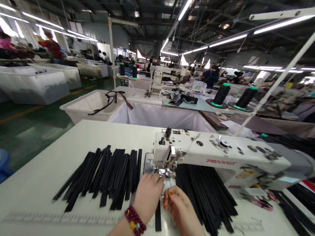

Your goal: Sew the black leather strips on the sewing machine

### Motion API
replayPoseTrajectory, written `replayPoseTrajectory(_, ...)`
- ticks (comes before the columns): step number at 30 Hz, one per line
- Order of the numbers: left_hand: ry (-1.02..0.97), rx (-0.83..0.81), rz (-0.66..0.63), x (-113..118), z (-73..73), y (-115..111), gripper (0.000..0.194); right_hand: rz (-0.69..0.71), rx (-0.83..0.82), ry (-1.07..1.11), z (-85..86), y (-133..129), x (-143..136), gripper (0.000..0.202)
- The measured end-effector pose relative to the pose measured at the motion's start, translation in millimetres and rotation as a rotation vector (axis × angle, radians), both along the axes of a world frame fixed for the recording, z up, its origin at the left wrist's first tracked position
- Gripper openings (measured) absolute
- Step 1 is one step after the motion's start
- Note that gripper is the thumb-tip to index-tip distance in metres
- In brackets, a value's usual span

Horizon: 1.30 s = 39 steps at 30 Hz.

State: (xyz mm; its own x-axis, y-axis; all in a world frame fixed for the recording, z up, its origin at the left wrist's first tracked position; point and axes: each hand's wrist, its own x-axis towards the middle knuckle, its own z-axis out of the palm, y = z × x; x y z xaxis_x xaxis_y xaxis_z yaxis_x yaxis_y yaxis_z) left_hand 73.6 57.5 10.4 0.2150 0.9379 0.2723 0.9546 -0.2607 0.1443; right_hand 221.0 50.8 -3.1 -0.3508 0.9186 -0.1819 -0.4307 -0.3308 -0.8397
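Black strips flank left hand and right hand before the sewing machine; I cannot tell either grip's hold.

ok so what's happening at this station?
A person is working at a white sewing machine. Their left hand is at the presser foot, over a black strip. The right hand is curled just beside it; whether it grips anything is unclear. One strip pile lies left of the hands, another pile to the right.
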Motion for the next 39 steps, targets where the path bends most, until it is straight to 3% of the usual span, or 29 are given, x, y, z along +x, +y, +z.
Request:
replayPoseTrajectory(5, -0.051, -0.022, -0.028, 3.3, -9.6, -34.4, 0.021, 0.091, 0.236, -0.257, -5.0, -10.9, 3.5, 0.041)
replayPoseTrajectory(10, -0.036, 0.048, -0.018, -6.8, -25.5, -48.3, 0.031, -0.012, 0.574, -0.588, -14.4, -16.2, 11.7, 0.024)
replayPoseTrajectory(14, -0.087, 0.116, -0.017, -16.5, -25.5, -46.2, 0.028, -0.031, 0.968, -0.832, -10.7, -22.2, 26.5, 0.016)
replayPoseTrajectory(18, -0.167, 0.141, -0.120, -21.8, -28.4, -42.5, 0.030, 0.024, 1.391, -1.081, -14.9, -26.4, 33.1, 0.027)
replayPoseTrajectory(22, -0.294, 0.146, -0.211, -26.5, -32.8, -35.2, 0.033, -0.072, 1.654, -1.272, -30.6, -30.4, 21.4, 0.026)
replayPoseTrajectory(26, -0.357, 0.112, -0.243, -35.8, -26.3, -17.1, 0.032, 0.007, 1.883, -1.401, -36.3, -31.3, 7.2, 0.030)
replayPoseTrajectory(29, -0.312, 0.077, -0.207, -42.8, -18.2, 0.4, 0.034, 0.124, 1.914, -1.426, -30.4, -24.5, 0.4, 0.022)
replayPoseTrajectory(31, -0.216, 0.036, -0.178, -46.3, -14.9, 9.9, 0.034, 0.161, 1.806, -1.426, -25.7, -18.3, -2.1, 0.009)
replayPoseTrajectory(33, -0.084, -0.012, -0.146, -48.4, -14.5, 15.6, 0.035, 0.078, 1.656, -1.400, -24.5, -14.1, -2.6, 0.002)
replayPoseTrajectory(35, 0.026, -0.046, -0.112, -49.1, -16.4, 17.6, 0.035, -0.068, 1.572, -1.331, -28.3, -13.7, -1.6, 0.007)
replayPoseTrajectory(39, 0.155, -0.065, -0.080, -45.6, -21.8, 16.9, 0.029, -0.229, 1.586, -1.216, -43.5, -18.4, 0.7, 0.021)
